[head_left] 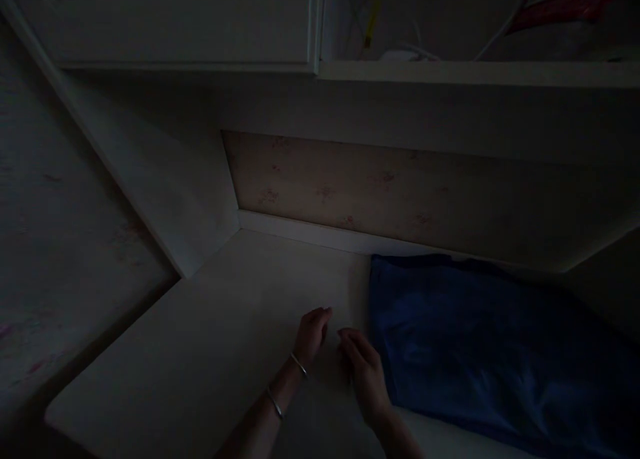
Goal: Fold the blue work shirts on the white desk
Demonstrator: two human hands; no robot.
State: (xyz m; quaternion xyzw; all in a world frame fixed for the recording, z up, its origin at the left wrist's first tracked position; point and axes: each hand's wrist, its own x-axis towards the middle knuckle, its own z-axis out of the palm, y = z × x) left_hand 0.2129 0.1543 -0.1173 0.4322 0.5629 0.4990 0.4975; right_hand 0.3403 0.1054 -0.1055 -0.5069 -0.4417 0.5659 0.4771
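Observation:
The scene is very dark. My left hand rests on a pale shelf surface, fingers curled loosely downward; bangles circle its wrist and forearm. My right hand lies close beside it, fingers bent, right at the left edge of a folded blue cloth. Something pale may lie between the two hands, but I cannot make it out. The blue cloth lies flat on the shelf against the back wall.
A patterned back panel closes the recess behind the shelf. Above is a white shelf edge with cables and a red-and-white packet. A slanted white side panel bounds the left.

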